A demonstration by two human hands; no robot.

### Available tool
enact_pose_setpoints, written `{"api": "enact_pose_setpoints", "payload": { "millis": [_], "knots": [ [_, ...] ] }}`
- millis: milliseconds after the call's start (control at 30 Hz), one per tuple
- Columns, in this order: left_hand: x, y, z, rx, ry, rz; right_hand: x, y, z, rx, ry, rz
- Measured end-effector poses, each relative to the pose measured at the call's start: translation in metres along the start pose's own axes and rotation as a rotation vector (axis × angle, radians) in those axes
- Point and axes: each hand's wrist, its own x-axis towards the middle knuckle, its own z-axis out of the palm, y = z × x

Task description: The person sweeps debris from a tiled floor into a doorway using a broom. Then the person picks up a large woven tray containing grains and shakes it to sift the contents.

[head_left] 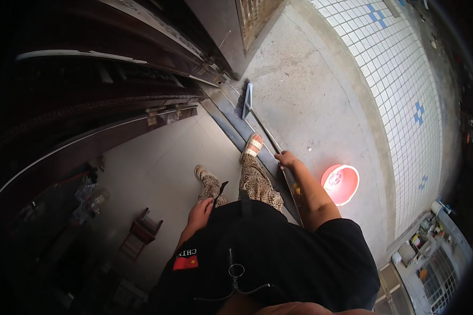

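A broom (248, 102) with a pale plastic head and dark bristles rests on the door threshold (220, 116). Its handle slants back to my right hand (286, 159), whose fingers are wrapped round it. Low at my left side, my left hand (199, 213) is closed on a thin, dark, slightly curved strip (222, 193) that sticks up from the fingers; its exact kind I cannot make out. My sandalled feet are near the threshold, one foot (253, 145) close to it and the other foot (201, 172) farther left on the tiled floor.
A pink basin (341, 185) is on the concrete floor (305, 100) to the right. Beyond it runs a white-tiled wall (394, 68). Dark door panels (115, 100) are at the upper left, a small wooden stool (141, 229) at the lower left. Assorted items crowd a ledge (404, 257) at the lower right.
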Motion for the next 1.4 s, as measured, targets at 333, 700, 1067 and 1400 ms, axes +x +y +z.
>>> {"api": "enact_pose_setpoints", "payload": {
  "millis": [333, 700, 1067, 1400],
  "knots": [
    [0.001, 0.010, 0.003, 0.023, -0.008, 0.005, -0.050, 0.008, -0.022, 0.000, -0.081, -0.063],
    [0.001, 0.023, -0.006, 0.036, -0.010, -0.020, -0.080, 0.012, -0.058, -0.170, -0.031, -0.048],
    [0.013, 0.043, -0.015, 0.121, -0.048, 0.036, -0.026, 0.058, -0.061, -0.468, 0.108, -0.024],
    [0.020, 0.050, -0.016, 0.141, -0.054, 0.079, -0.044, 0.058, -0.050, -0.537, 0.082, -0.056]
  ]
}}
